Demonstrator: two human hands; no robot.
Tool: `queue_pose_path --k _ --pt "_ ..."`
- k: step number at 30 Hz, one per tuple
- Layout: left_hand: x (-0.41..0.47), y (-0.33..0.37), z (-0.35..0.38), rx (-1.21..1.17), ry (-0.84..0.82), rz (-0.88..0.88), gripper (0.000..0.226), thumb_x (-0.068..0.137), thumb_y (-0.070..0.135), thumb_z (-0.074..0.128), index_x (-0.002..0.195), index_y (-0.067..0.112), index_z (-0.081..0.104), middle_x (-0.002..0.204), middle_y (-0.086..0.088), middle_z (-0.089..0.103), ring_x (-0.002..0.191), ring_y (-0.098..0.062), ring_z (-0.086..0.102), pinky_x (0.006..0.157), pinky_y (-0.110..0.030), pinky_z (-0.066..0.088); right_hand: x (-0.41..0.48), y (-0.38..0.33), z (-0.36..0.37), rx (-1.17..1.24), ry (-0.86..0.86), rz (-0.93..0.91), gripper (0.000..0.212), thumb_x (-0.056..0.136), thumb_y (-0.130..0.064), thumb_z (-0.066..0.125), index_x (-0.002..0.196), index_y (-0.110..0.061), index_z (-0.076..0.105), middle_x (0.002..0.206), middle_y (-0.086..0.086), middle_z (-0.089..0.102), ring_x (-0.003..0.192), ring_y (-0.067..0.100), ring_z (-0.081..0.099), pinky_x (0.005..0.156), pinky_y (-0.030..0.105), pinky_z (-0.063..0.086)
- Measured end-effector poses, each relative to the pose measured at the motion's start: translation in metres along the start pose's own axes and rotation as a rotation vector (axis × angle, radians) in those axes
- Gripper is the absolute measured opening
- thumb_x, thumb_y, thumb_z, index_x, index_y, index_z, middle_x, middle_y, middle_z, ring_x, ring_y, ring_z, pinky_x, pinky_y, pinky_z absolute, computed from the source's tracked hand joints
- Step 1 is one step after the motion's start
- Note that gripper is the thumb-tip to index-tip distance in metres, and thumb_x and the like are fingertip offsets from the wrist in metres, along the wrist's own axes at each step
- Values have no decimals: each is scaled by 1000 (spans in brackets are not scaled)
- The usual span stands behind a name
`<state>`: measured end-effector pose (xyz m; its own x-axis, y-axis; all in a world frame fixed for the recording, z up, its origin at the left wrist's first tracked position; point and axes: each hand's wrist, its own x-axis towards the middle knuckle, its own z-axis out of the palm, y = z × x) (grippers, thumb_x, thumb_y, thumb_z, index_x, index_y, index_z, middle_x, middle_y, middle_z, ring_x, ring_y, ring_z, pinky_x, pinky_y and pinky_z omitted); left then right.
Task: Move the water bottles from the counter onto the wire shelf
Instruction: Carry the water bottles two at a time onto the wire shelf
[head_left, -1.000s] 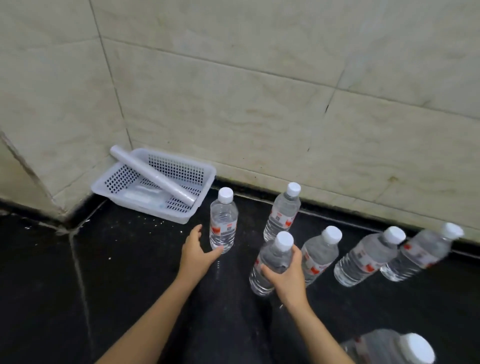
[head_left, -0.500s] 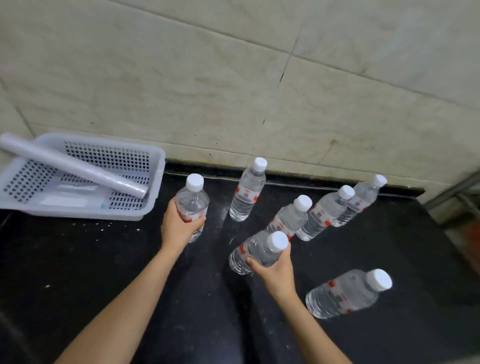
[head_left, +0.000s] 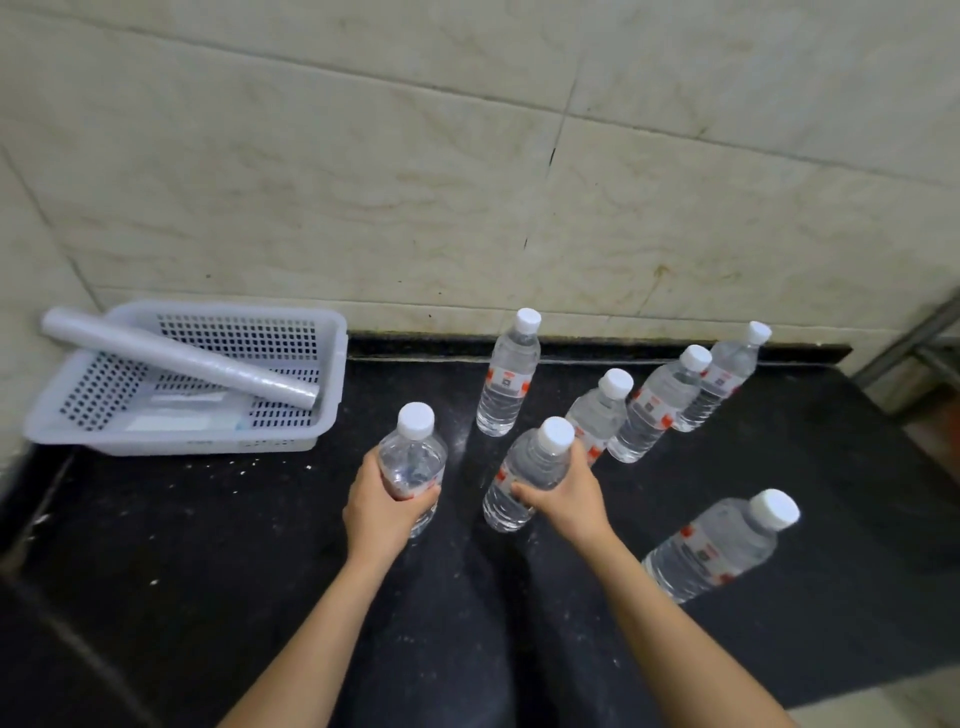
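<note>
On the dark desk (head_left: 156, 545) under the tiled wall (head_left: 415, 182) we count seven water bottles, none of them yet on the wire shelf, so we judge the task barely begun. Only a grey metal frame (head_left: 904, 343) shows at the far right edge, and we cannot tell whether it belongs to that shelf. One perforated white basket (head_left: 332, 374) sits at the back left with a single roll of clear film (head_left: 182, 358) lying across it. Five bottles stand free: one nearest us at the right (head_left: 719, 545), one alone by the wall (head_left: 509, 374), and a cluster of three just beside each other (head_left: 670, 400) to its right. Two more are in our grasp. Our left hand (head_left: 382, 506) has its fingers wrapped around the left bottle (head_left: 413, 457), and our right hand (head_left: 566, 499) has its fingers closed around the right bottle (head_left: 535, 462), which tilts toward us. Whether either base has left the desk we cannot tell. What is left, as we judge it, is to carry this pair over, then return for the other five.
</note>
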<state>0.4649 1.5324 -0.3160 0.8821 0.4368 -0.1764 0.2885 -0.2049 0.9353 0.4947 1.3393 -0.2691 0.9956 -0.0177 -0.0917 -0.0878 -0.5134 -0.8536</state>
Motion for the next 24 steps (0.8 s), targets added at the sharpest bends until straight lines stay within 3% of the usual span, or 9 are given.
queue_pose_path --k 6,10,15,17,19,21,24 --pt "-12 -9 -2 3 -10 6 76 57 22 83 123 26 45 127 -4 57 118 -26 53 100 -50 43 -19 5 -6 -91 -16 49 79 63 -21 81 129 -23 38 119 2 60 110 21 56 96 36 45" --pt "-22 -8 -6 4 -34 8 74 58 19 83 123 23 47 125 -5 59 115 -26 55 100 -45 43 -39 12 -16 -85 -30 45 67 62 -18 82 115 -24 42 107 -5 58 101 16 57 92 32 46" --pt "-64 -14 -12 52 27 -7 72 54 23 85 117 23 51 116 -5 63 107 -26 59 93 -42 47 -74 41 -32 102 145 110 59 60 -11 82 109 -18 50 101 -1 65 95 19 63 91 39 51" --pt "-83 -14 -10 82 29 -4 67 53 27 85 112 25 52 110 -3 65 103 -26 60 90 -42 48 -92 55 -44 189 206 124 57 61 -5 81 109 -14 53 98 -1 66 92 19 64 86 31 53" --pt "-102 -9 -3 86 9 -4 59 54 28 85 104 25 54 106 -4 66 99 -26 61 86 -40 49 -110 71 -62 228 247 133 56 60 -4 82 107 -15 55 98 -1 67 91 19 64 82 29 53" --pt "-124 0 10 50 -6 11 54 55 25 85 98 26 52 101 -3 65 95 -26 62 83 -36 49 -129 88 -83 229 278 146 58 58 -7 83 107 -18 55 101 1 66 93 20 64 86 36 50" --pt "-166 15 41 25 -52 82 60 52 23 87 100 29 51 105 -4 64 97 -25 60 85 -38 49 -162 117 -122 234 340 161 59 57 -6 84 105 -20 52 98 1 64 89 19 62 82 31 49"
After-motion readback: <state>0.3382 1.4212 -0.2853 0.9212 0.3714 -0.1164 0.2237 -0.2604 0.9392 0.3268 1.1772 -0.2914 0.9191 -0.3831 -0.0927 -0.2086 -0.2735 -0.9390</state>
